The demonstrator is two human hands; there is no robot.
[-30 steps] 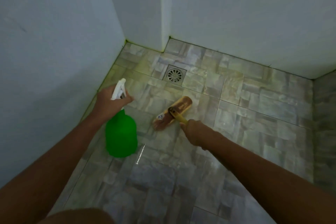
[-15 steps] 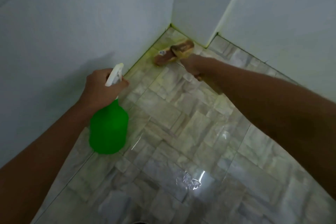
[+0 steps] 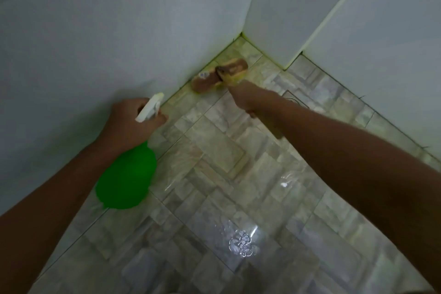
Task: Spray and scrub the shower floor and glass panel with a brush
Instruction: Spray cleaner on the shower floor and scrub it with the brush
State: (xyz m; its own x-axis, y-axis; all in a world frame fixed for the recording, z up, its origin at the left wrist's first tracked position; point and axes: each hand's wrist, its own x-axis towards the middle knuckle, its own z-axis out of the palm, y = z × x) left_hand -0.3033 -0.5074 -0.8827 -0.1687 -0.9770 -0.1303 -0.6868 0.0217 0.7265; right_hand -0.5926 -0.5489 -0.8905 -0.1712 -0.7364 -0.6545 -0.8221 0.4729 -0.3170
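One brown brush (image 3: 219, 75) gripped by right hand (image 3: 245, 98) at wall corner, one green spray bottle (image 3: 126, 176) held by left hand (image 3: 133, 122), floor (image 3: 214, 162) wet

A bright green spray bottle (image 3: 126, 178) is seen at the lower left of the frame, topped by a white trigger head (image 3: 150, 107). The brush head (image 3: 220, 75), above centre, is coloured brown and tan, with a small pale label near its left end and yellowish bristles at its edge. The shower floor (image 3: 214, 162) is patterned in mottled grey and beige stone-look tiles, divided by dark grout lines, with white glare at the lower centre. Yellow-green staining is shown along the floor edge. The walls (image 3: 83, 43) are rendered plain pale blue-grey.
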